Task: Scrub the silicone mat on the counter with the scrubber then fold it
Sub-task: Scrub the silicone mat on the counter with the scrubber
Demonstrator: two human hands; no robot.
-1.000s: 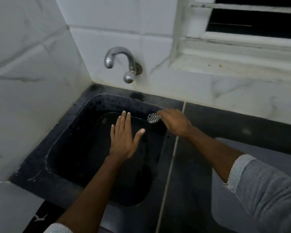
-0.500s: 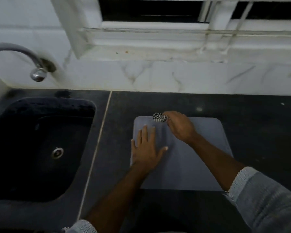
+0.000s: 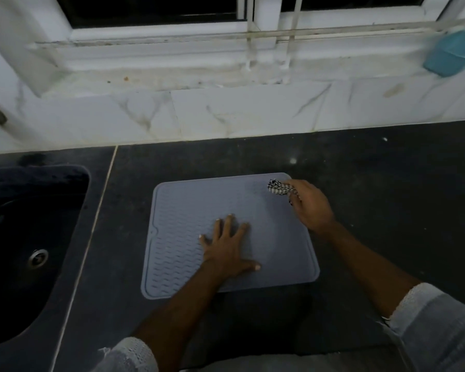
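A grey ribbed silicone mat lies flat on the dark counter. My left hand rests palm down on the mat's middle, fingers spread, pinning it. At the mat's far right corner my right hand grips a small black-and-white mesh scrubber, which touches the mat surface.
A dark sink with a metal drain sits to the left. A white marble backsplash and window sill run along the back. A blue container stands on the sill at the far right.
My view swung right from the sink to the mat. My left hand settled flat on the mat, and my right hand carried the scrubber from the mat's far left to its far right corner.
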